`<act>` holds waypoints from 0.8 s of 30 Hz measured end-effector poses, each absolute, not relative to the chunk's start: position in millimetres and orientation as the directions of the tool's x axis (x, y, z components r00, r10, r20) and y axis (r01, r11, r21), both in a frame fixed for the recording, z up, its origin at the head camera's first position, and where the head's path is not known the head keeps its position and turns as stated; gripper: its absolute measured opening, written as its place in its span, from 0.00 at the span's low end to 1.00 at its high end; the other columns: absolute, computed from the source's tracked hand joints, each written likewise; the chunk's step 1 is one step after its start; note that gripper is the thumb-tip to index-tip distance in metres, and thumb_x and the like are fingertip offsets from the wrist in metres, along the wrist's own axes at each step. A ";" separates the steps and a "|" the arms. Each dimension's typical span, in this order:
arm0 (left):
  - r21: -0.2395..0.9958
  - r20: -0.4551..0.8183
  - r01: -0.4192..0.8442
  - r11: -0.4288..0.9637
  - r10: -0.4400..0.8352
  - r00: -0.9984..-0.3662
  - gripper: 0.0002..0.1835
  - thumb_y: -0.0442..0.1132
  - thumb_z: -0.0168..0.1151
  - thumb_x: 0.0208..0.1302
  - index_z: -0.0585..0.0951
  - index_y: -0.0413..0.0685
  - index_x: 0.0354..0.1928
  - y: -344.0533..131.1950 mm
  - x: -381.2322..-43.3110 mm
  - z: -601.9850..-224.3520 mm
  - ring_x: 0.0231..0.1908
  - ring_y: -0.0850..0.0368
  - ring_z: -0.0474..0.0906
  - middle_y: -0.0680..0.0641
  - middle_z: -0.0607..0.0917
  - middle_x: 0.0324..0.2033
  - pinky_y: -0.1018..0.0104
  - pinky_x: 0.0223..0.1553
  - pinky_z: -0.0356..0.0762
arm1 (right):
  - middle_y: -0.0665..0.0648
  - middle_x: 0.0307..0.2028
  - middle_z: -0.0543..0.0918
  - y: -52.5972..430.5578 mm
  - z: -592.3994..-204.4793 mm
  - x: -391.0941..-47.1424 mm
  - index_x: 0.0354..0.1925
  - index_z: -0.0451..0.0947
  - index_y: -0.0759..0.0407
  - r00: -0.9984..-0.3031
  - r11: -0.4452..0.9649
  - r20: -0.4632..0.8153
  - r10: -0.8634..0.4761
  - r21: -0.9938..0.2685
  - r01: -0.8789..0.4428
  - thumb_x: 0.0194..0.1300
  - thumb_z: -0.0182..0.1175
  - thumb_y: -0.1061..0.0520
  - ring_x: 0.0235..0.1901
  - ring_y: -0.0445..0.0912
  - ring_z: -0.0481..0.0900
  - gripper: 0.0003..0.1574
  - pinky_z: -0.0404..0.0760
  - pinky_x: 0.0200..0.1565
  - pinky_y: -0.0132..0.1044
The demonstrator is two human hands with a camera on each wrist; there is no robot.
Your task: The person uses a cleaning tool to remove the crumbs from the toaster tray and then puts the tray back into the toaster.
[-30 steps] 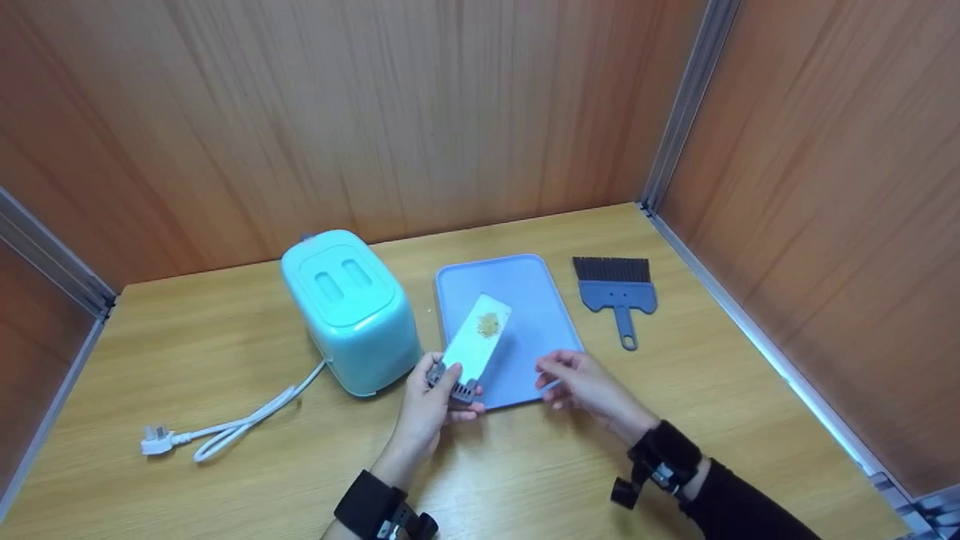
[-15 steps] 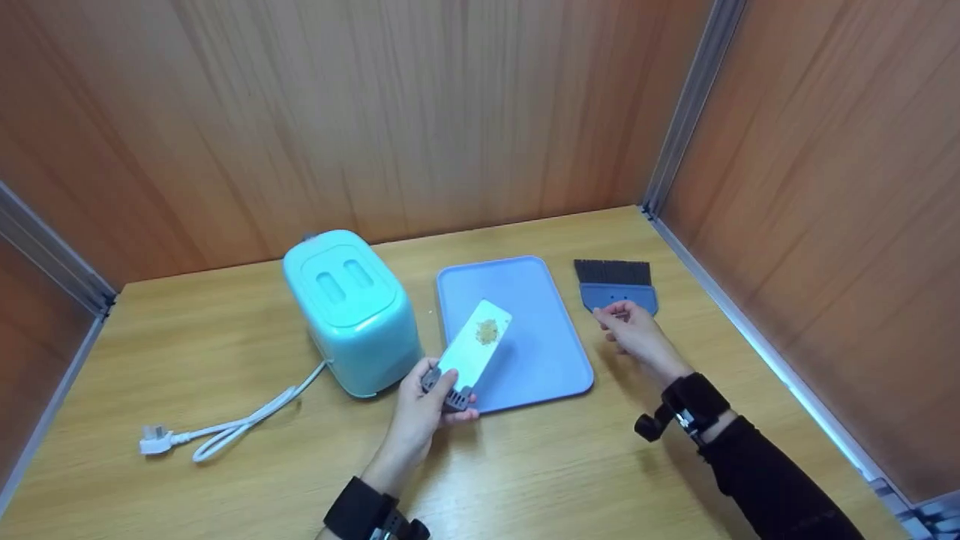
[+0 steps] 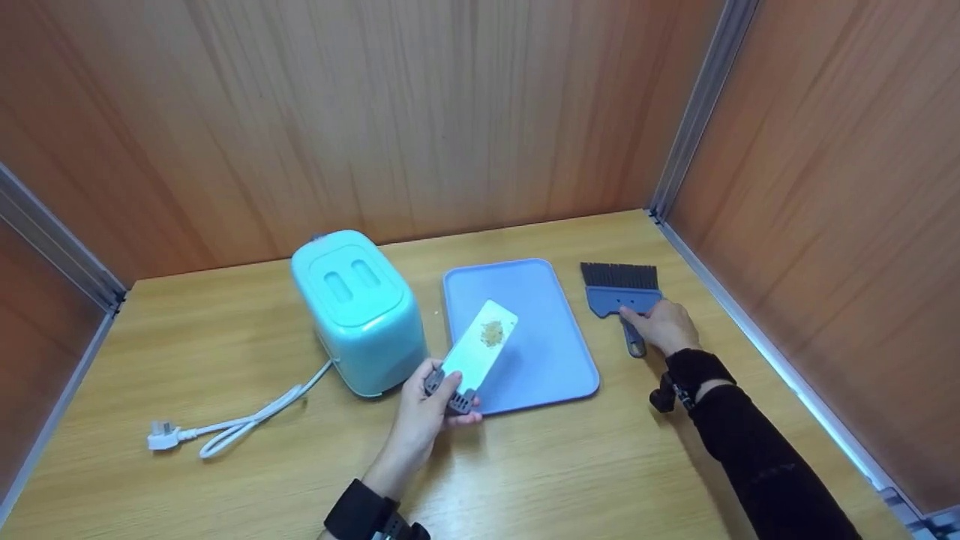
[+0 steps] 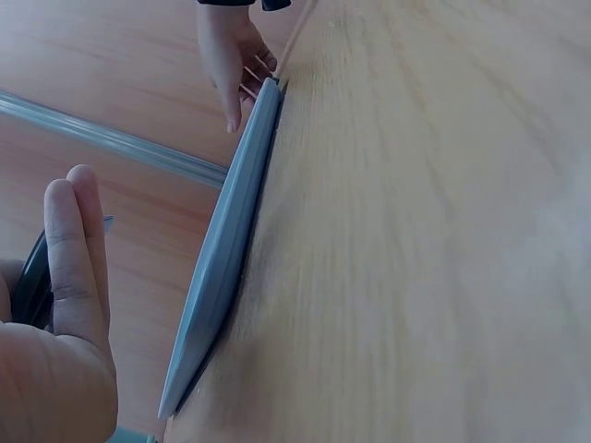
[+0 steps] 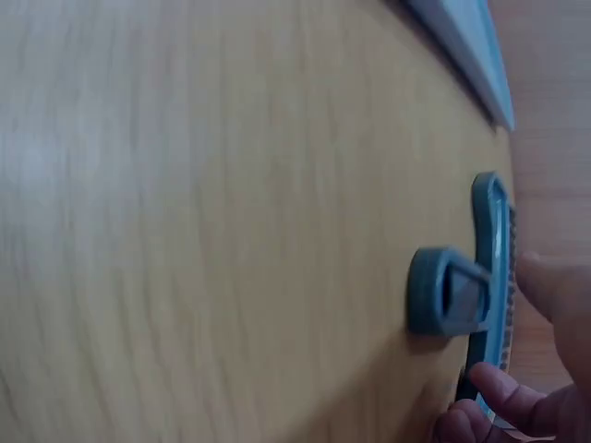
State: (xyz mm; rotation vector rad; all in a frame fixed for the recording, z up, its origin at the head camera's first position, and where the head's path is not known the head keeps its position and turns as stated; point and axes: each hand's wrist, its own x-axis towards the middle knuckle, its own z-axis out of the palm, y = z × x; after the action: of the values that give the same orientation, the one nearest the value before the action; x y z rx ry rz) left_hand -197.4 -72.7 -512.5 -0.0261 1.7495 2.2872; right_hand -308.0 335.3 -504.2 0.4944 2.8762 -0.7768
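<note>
In the head view my left hand [image 3: 431, 401] holds a flat crumb tray [image 3: 480, 349] by its slotted dark grey end, thumb on top. A small heap of yellowish crumbs [image 3: 492, 333] lies near the tray's far end. Below it is a blue rectangular serving tray [image 3: 551, 360] on the table. My right hand [image 3: 663, 324] is over the handle of a blue brush [image 3: 611, 298] with dark bristles, which lies flat. The right wrist view shows the fingertips [image 5: 503, 397] at the brush's edge, with the thumb apart above it.
A turquoise toaster [image 3: 367, 322] stands left of the serving tray. Its white cord [image 3: 259, 416] and plug [image 3: 161, 435] lie on the table [image 3: 225, 345]. Wood panels [image 3: 450, 112] enclose the back and sides.
My right hand has moved from beside the serving tray rightward and away to the brush, and now reaches its handle. My left hand keeps holding the crumb tray nearly still.
</note>
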 end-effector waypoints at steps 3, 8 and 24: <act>0.947 -0.176 -0.219 -0.237 0.190 -0.966 0.10 0.37 0.54 0.84 0.69 0.39 0.57 -74.1 -195.4 -512.4 0.38 0.44 0.92 0.31 0.85 0.46 0.55 0.40 0.94 | 0.48 0.20 0.64 333.1 -506.4 -310.6 0.19 0.63 0.53 -0.934 0.844 -0.198 0.296 -0.404 0.353 0.69 0.65 0.26 0.22 0.43 0.65 0.41 0.64 0.24 0.35; 0.944 -0.180 -0.223 -0.241 0.188 -0.965 0.10 0.37 0.55 0.84 0.69 0.40 0.57 -73.7 -194.9 -512.3 0.38 0.44 0.92 0.33 0.85 0.45 0.55 0.40 0.94 | 0.52 0.25 0.68 326.1 -504.1 -311.9 0.23 0.69 0.55 -0.941 0.876 -0.120 0.316 -0.344 0.338 0.68 0.71 0.31 0.25 0.46 0.71 0.36 0.68 0.26 0.38; 0.947 -0.191 -0.233 -0.222 0.193 -0.962 0.11 0.37 0.54 0.84 0.69 0.39 0.59 -69.8 -193.4 -514.2 0.39 0.45 0.91 0.34 0.83 0.47 0.56 0.39 0.94 | 0.59 0.30 0.78 335.9 -493.7 -308.2 0.30 0.75 0.65 -0.966 0.874 -0.065 0.251 -0.413 0.255 0.78 0.62 0.50 0.34 0.56 0.82 0.23 0.83 0.37 0.50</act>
State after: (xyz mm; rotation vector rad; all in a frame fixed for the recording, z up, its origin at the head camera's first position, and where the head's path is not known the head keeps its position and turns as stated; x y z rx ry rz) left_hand -193.4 -69.8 -514.2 -0.0476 1.7624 2.2629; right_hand -308.2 335.9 -493.7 0.4093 3.0323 -0.6699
